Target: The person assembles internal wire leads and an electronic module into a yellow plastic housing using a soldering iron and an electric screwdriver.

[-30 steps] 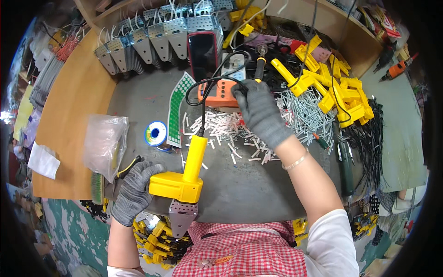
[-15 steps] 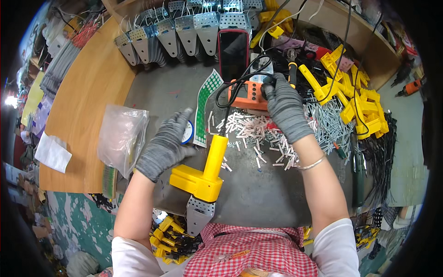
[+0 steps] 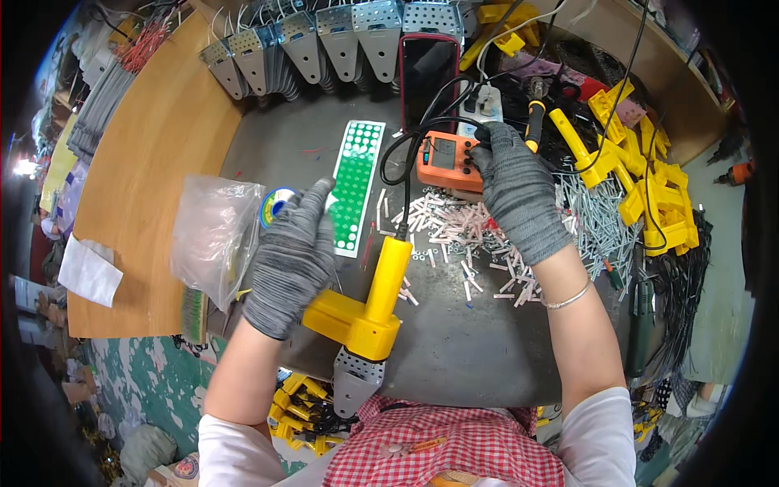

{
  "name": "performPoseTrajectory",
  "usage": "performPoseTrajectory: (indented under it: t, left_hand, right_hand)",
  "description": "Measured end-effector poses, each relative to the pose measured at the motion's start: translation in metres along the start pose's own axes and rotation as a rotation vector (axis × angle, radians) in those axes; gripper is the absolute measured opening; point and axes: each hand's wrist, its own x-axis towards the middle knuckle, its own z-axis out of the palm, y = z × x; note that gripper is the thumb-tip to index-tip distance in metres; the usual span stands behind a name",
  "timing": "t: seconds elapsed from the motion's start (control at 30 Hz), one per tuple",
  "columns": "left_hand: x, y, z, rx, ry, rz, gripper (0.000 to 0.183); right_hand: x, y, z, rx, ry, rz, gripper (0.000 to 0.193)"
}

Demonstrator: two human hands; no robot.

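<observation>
My right hand (image 3: 523,191), in a grey knit glove, closes around the black cable's plug end at the right side of an orange meter (image 3: 446,161) with a small screen. The fingers partly hide the plug. The black cable (image 3: 406,199) loops left and down into a yellow handle-shaped housing (image 3: 381,304), which has a perforated metal plate (image 3: 358,381) at its lower end. My left hand (image 3: 288,272), gloved alike, has its fingers extended beside a sheet of round green stickers (image 3: 357,191), index fingertip at its left edge. Left of that hand sits a small round spool (image 3: 276,204).
White-pink sleeves (image 3: 454,219) and long screws (image 3: 600,231) lie in piles. Yellow housings (image 3: 657,199) are heaped at right, near a screwdriver (image 3: 535,118). A phone (image 3: 428,77) and metal plates (image 3: 304,57) line the back. A plastic bag (image 3: 213,235) lies left.
The sticker sheet has gone from curled and tilted to nearly flat. My left hand has moved right toward it, uncovering the spool. My right hand stays by the meter, its grip shifted slightly.
</observation>
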Motion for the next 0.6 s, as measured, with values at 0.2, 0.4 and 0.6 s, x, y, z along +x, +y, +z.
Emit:
performPoseTrajectory:
  t: [0.2, 0.4, 0.6]
  left_hand:
    - [-0.015, -0.02, 0.028, 0.142, -0.17, -0.213, 0.065]
    - [-0.002, -0.012, 0.03, 0.274, -0.195, -0.228, 0.07]
    - [-0.001, -0.035, 0.027, -0.101, -0.305, -0.174, 0.047]
  right_hand:
    - [-0.005, -0.008, 0.007, -0.037, 0.191, 0.056, 0.031]
    - [-0.013, 0.009, 0.012, 0.12, 0.271, 0.102, 0.028]
    - [-0.015, 0.004, 0.012, 0.052, 0.234, 0.007, 0.031]
